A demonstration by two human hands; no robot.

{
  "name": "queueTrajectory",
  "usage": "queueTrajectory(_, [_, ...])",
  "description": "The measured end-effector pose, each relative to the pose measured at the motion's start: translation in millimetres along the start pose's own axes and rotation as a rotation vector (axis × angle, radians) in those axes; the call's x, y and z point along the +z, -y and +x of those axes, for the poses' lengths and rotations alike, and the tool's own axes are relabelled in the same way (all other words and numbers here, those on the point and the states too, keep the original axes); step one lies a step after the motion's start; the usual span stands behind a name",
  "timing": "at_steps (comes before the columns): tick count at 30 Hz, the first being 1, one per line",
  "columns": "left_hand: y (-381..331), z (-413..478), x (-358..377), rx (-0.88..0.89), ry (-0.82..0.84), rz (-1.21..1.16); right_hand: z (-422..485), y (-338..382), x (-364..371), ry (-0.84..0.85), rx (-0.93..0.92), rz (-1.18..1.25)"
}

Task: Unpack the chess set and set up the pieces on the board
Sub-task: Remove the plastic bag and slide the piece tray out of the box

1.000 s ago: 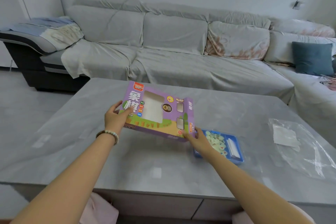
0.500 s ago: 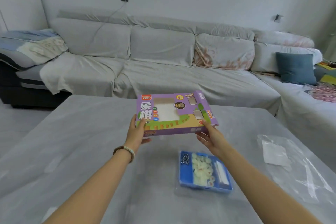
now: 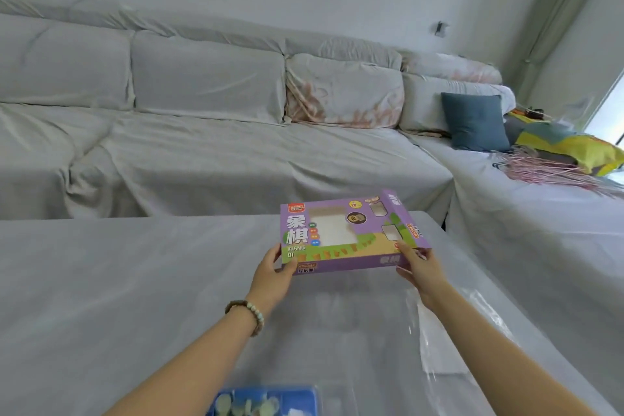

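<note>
gripping the flat purple cardboard box [image 3: 351, 235] at its near corners, left hand [image 3: 271, 275] and right hand [image 3: 422, 272].

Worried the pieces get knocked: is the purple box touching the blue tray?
Apart. The head view shows a wide stretch of table between the purple box and the blue tray at the frame's bottom edge.

head-worn view, forward-down, near table [image 3: 101, 280]

grey table [image 3: 118, 280]: blue tray [image 3: 299, 397], clear plastic bag [image 3: 439, 344]
</note>
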State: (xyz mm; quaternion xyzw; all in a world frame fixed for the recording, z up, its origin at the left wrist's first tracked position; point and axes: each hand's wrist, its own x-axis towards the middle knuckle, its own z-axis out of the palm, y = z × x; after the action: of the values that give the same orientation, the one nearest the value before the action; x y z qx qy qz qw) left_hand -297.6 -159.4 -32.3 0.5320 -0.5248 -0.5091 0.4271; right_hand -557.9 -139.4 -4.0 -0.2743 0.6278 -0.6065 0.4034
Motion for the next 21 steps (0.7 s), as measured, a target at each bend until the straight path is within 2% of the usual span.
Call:
queueTrajectory(2, [10, 14, 26, 0.052, 0.001, 0.037, 26, -8, -11, -0.025, -0.039, -0.06])
queueTrajectory(5, [32, 28, 53, 0.04, -0.003, 0.087, 59, -23, -23, -0.054, -0.063, -0.185])
queueTrajectory(6, [41, 32, 58, 0.037, -0.025, 0.142, 69, -32, -27, -0.056, -0.056, -0.287])
queueTrajectory(9, [65, 43, 67, 0.133, -0.145, 0.471, 92, -65, -38, -0.07, -0.033, -0.847])
queueTrajectory(10, [67, 45, 69, 0.16, -0.177, 0.553, 97, -70, -39, -0.083, -0.04, -0.894])
queueTrajectory(15, [59, 46, 76, 0.167, -0.283, 0.544, 98, -67, -36, -0.141, -0.011, -0.756])
queueTrajectory(19, [57, 37, 71, 0.086, -0.155, 0.405, 80, -53, -38, -0.222, -0.035, -0.738])
queueTrajectory(21, [53, 25, 62, 0.048, -0.079, 0.345, 66, -46, -38, -0.2, -0.08, -0.79])
